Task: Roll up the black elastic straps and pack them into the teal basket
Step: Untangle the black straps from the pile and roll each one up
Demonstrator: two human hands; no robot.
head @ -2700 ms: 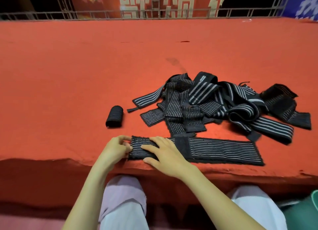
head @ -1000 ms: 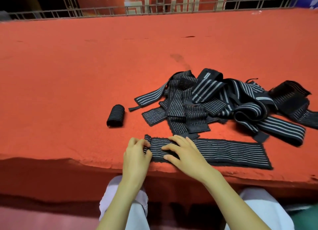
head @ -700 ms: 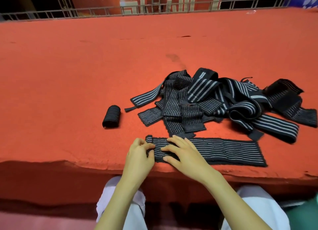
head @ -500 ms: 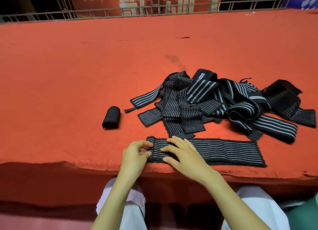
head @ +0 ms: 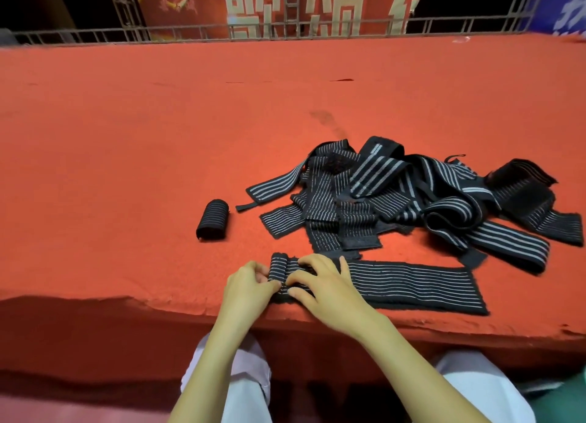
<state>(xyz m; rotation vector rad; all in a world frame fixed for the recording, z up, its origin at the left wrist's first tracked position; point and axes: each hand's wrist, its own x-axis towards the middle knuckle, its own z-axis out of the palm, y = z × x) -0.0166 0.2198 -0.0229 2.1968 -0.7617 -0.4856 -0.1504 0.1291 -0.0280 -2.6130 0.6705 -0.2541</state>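
Around: heap of loose black striped elastic straps (head: 412, 197) behind; finished black roll (head: 213, 220) left.
Left hand (head: 245, 291): fingers pinch rolled end of flat black strap (head: 412, 284) at red table (head: 126, 169) edge.
Right hand (head: 329, 288): fingers spread, pressing it.

A broad platform (head: 142, 143) covered in red-orange felt takes up most of the place. Its near edge (head: 126, 303) is ragged, and the front below it sits in deep shadow. A dark smudge (head: 321, 117) marks the felt toward the platform's middle. A grey metal railing (head: 95, 36) runs along the platform's far side. Behind it hangs a red banner (head: 196, 7) with big pale characters, and at the platform's far right corner a blue one (head: 570, 7). Past them all is black. The felt is brightly lit, and the floor (head: 57, 406) under the platform's front looks dim and pinkish.
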